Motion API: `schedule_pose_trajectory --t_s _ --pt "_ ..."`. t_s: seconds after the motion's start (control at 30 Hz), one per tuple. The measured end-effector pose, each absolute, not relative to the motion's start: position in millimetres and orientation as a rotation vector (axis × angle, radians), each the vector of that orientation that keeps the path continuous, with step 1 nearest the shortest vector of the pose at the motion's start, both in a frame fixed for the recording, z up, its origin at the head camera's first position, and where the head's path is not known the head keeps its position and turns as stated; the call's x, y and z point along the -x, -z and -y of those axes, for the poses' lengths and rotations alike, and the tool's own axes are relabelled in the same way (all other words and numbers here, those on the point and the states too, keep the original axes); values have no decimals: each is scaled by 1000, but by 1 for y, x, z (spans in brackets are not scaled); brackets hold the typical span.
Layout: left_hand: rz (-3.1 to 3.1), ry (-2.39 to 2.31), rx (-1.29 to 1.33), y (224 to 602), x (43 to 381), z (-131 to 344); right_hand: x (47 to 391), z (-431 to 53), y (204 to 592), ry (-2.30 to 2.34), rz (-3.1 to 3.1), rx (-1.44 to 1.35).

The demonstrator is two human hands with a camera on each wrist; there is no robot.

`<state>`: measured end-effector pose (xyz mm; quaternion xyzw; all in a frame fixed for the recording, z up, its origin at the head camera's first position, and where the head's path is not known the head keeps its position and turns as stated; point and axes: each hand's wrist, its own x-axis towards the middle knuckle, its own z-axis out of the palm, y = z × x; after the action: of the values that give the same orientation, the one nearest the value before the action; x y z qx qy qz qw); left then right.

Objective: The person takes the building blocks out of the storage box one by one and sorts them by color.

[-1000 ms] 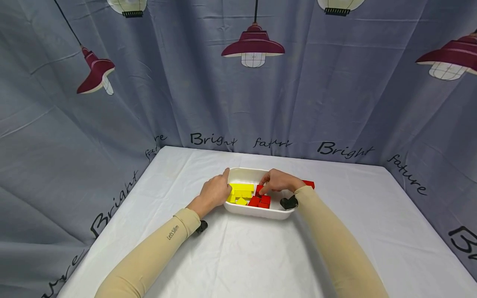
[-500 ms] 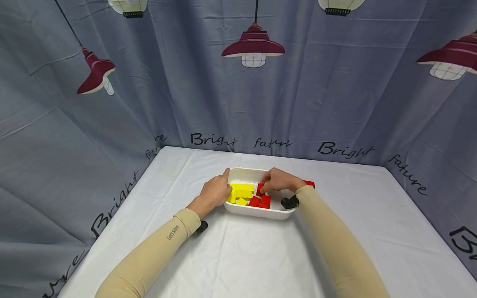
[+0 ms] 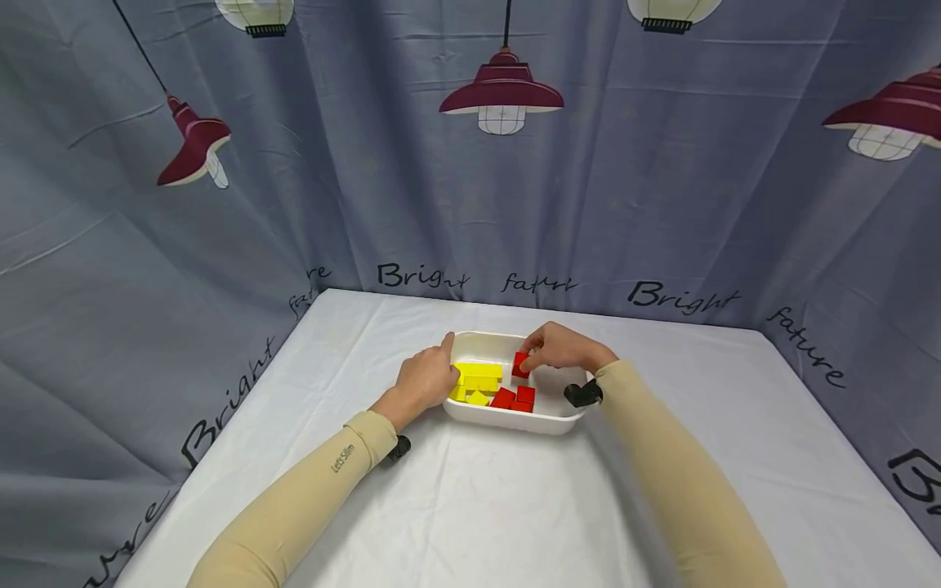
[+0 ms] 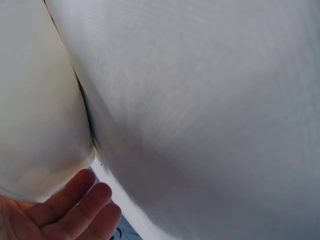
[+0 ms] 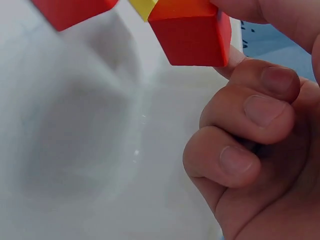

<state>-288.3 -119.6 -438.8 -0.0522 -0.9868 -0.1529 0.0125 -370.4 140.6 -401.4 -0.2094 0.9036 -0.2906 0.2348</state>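
A white tray [image 3: 507,420] stands on the table, with several yellow blocks [image 3: 481,372] in its left part. At its left end my left hand [image 3: 422,380] holds the wall, thumb inside and index finger along the rim. Under the tray's outer wall [image 4: 40,100], the other fingers [image 4: 75,210] show in the left wrist view. Over the tray, my right hand [image 3: 564,347] pinches a red block [image 3: 520,365] between thumb and index finger. The right wrist view shows this block [image 5: 192,37] close up, the remaining fingers curled. More red blocks [image 3: 524,400] lie near the front wall.
White cloth [image 3: 485,514] covers the table. A grey curtain [image 3: 588,204] with printed lamps hangs behind and at the sides. Black wrist cameras sit below both wrists; the right camera [image 3: 583,394] is over the tray's right end.
My right hand has moved slightly right and up with the red block, away from the yellow blocks. A red block seen earlier beyond the right wrist is now hidden. The left hand stays put.
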Motion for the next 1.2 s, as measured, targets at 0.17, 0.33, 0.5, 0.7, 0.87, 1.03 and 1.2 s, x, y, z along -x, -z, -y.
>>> schedule_pose_trajectory --t_s 0.17,0.33,0.5,0.7,0.87,1.03,1.2 --pt "3061 449 156 440 289 121 370 -146 390 819 -2498 564" --pt "3048 459 162 441 290 122 367 -155 380 819 -2529 586" --pt "3053 461 166 442 291 122 364 -167 371 834 -2570 569" --pt "3083 425 197 436 291 123 363 -180 369 848 -2613 534" --pt "3117 415 229 428 291 125 362 -192 370 851 -2637 510" --pt "3117 450 224 428 291 124 363 -205 371 873 -2642 464" --pt "3086 456 214 434 289 120 364 -218 374 898 -2650 426"
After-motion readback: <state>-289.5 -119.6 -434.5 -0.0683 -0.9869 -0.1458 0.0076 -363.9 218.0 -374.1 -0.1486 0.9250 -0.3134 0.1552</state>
